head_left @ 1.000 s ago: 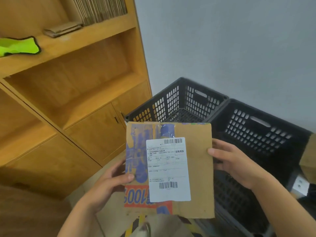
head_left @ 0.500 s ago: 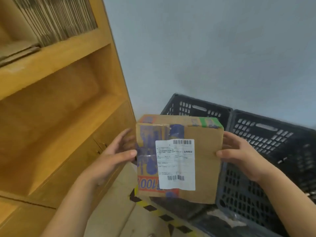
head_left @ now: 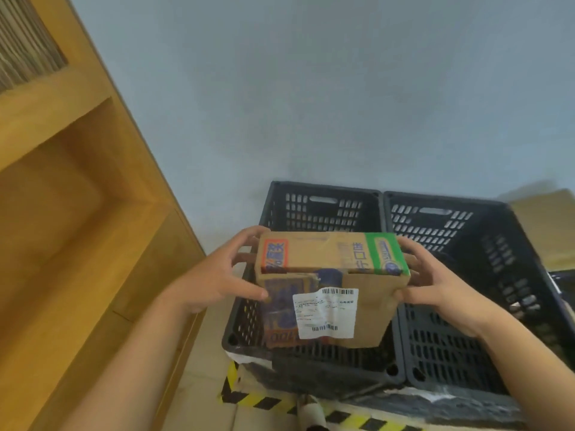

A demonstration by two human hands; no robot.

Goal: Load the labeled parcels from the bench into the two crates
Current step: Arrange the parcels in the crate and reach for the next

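Observation:
I hold a brown cardboard parcel [head_left: 329, 275] with a white barcode label on its near face and a green band on top. My left hand [head_left: 214, 275] grips its left side and my right hand [head_left: 435, 290] grips its right side. The parcel hangs over the left black plastic crate [head_left: 311, 203], partly inside its opening. The right black crate [head_left: 460, 231] stands touching it on the right. Both crates have perforated walls, and the parcel hides most of the left crate's floor.
A wooden shelf unit [head_left: 77, 228] rises on the left, close to the left crate. A grey wall stands behind the crates. Yellow-black hazard tape [head_left: 258, 399] runs along the floor in front. A brown cardboard box [head_left: 550, 225] sits at the far right.
My view has turned right and down toward the crates. Both hands have carried the parcel forward over the left crate and tipped it, so its top face now shows.

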